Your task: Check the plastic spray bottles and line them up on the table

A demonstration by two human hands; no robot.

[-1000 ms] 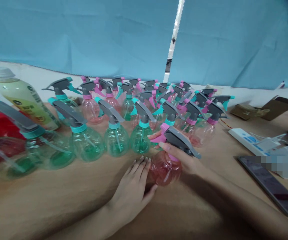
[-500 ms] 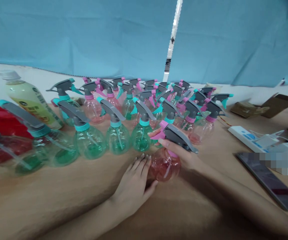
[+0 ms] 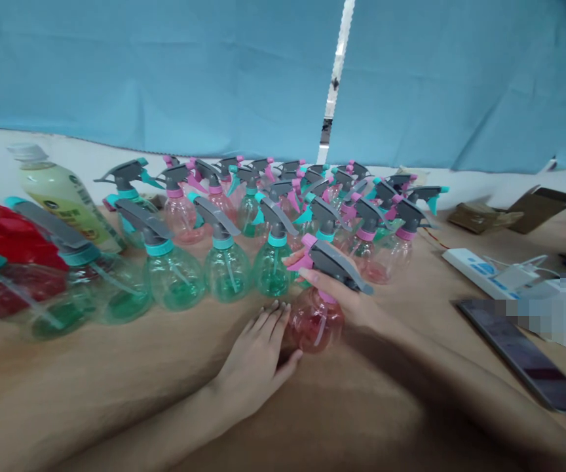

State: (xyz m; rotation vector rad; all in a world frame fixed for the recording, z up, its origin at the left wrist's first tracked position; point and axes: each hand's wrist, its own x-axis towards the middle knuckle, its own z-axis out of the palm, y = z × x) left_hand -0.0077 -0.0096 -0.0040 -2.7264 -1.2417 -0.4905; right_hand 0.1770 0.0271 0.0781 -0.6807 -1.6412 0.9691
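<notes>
A pink spray bottle (image 3: 315, 324) with a grey and pink trigger head stands upright on the table in front of me. My right hand (image 3: 344, 295) is wrapped around its neck from the right, under the grey head, with fingers by the pink trigger. My left hand (image 3: 258, 357) rests flat on the table at the bottle's left side, fingers outstretched and close to its base; whether they touch it I cannot tell. Just behind are green spray bottles, among them one (image 3: 273, 272) near my left fingertips and another (image 3: 228, 272) to its left.
More pink and green spray bottles crowd the table behind. At left are a drink bottle (image 3: 69, 203) and red plastic (image 3: 12, 236). To the right lie a power strip (image 3: 479, 275), a phone-like dark slab (image 3: 528, 357) and an open cardboard box (image 3: 541, 210). A blue cloth (image 3: 189, 78) hangs behind.
The whole view has shifted slightly, so most things on the right sit a little farther left. Both hands keep their pose at the pink spray bottle.
</notes>
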